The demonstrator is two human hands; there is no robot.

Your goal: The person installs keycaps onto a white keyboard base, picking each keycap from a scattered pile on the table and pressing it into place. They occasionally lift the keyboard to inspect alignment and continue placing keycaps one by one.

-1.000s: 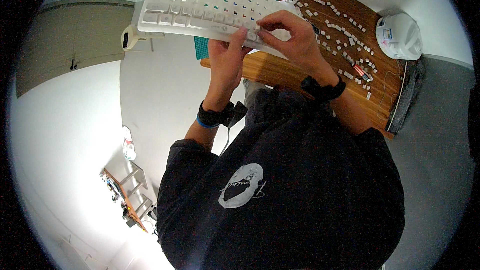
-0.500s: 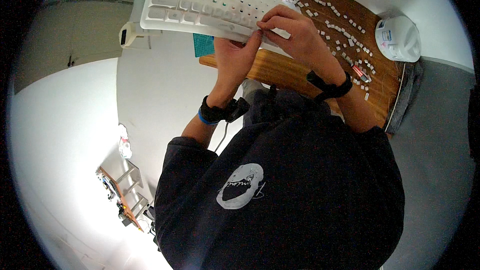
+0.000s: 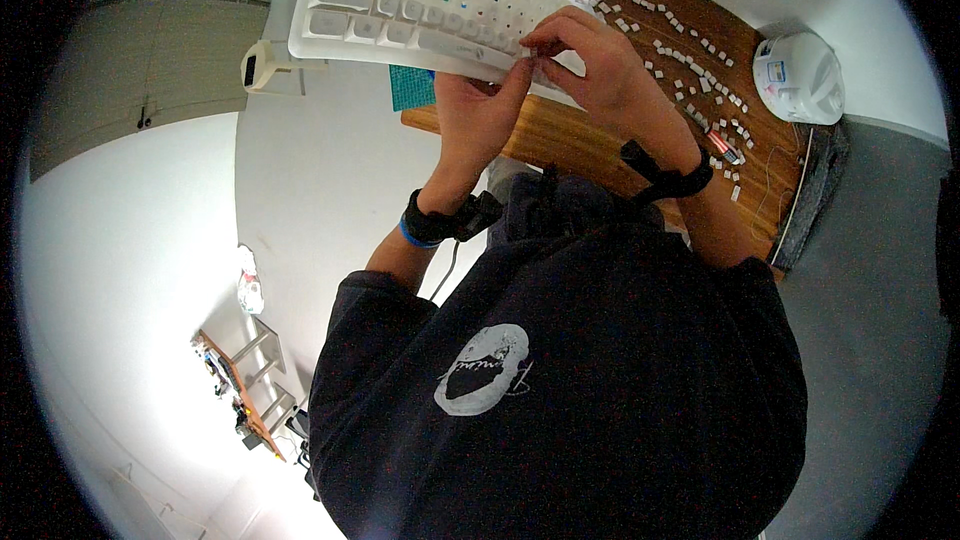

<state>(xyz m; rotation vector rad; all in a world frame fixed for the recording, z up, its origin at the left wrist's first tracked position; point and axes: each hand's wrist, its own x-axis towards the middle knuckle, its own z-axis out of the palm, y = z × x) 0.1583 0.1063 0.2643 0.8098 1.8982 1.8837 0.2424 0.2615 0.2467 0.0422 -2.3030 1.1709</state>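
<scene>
At the left, a white keyboard is held up in the air, its left part out past the end of the tabletop; key tops sit along its near rows, while farther rows show bare key positions. Under its left part, a corner of a green mat shows. The left hand is clamped on the keyboard's near edge, thumb uppermost, its other fingers mostly hidden. Just beside that thumb, the right hand has thumb and forefinger close together at the keyboard; whether they pinch a key cannot be told. Further right, loose white keycaps lie scattered across the tabletop, near a red-and-white object, then a rounded white container.
</scene>
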